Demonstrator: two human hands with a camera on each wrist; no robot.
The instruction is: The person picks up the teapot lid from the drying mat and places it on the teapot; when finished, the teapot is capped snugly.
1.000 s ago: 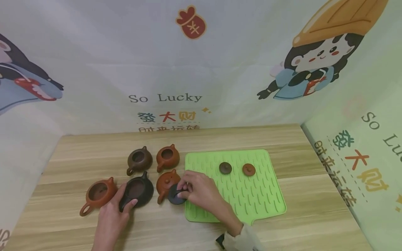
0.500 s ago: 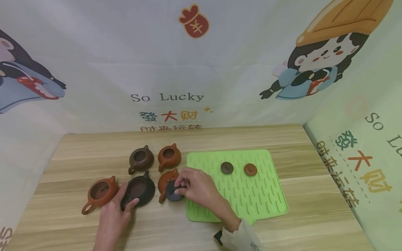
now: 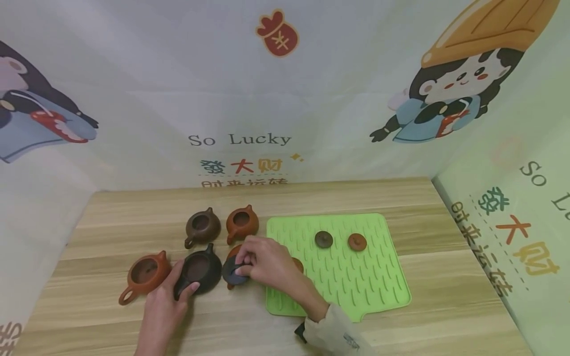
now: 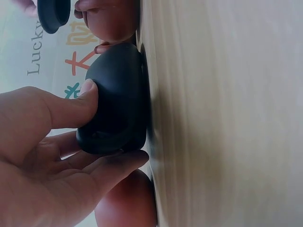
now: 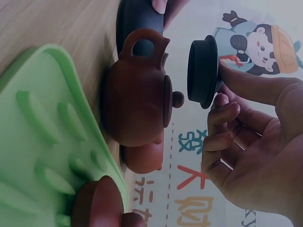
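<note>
My left hand [image 3: 166, 304] holds a black teapot [image 3: 206, 272] by its handle side, thumb on the near wall and fingers around the back, as the left wrist view shows. The pot stands lidless on the table, spout pointing away. Between thumb and fingers my right hand [image 3: 267, 262] pinches a black lid [image 5: 201, 71], its flange facing down. In the head view the lid overlaps a reddish-brown teapot [image 5: 135, 99] that wears its own lid. The right wrist view shows a gap between the black lid and that pot's knob.
Left of the black pot stands an open orange teapot [image 3: 144, 274]. Behind are an open brown teapot [image 3: 204, 228] and another orange teapot [image 3: 243, 223]. A green mat [image 3: 338, 296] at right bears a brown lid [image 3: 323, 240], an orange lid [image 3: 357, 242] and another lid [image 5: 102, 203].
My right hand has carried the black lid leftward, over the lidded teapot and nearer the black pot. A lid on the mat has come into sight behind the right wrist. My left hand keeps its hold.
</note>
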